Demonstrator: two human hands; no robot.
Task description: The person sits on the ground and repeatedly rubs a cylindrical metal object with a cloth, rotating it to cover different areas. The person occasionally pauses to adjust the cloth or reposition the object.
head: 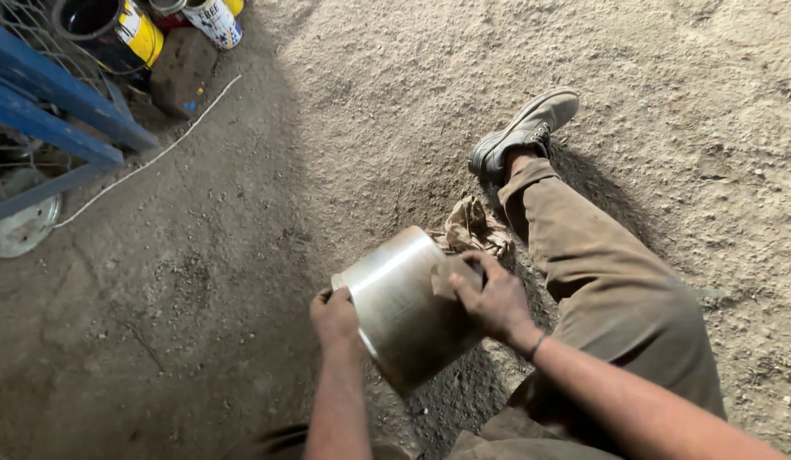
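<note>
The left hand (pixel 334 317) grips the rim of a metal pot (pixel 401 308) tilted above the dirt floor (pixel 199 281), while the right hand (pixel 489 300) presses a small pad (pixel 451 274) against its side. The wall already shines; how much rubbing is left I cannot tell.

At the top left corner, beside a blue metal frame (pixel 67 111), stand three round paint tins. The nearest, a black open tin with a yellow label band (pixel 114 30), tilts toward the camera. Just right of it sits a white-labelled tin with blue print (pixel 215 20). Between them a red-sided tin (pixel 167 12) shows only partly, perhaps lidded.
</note>
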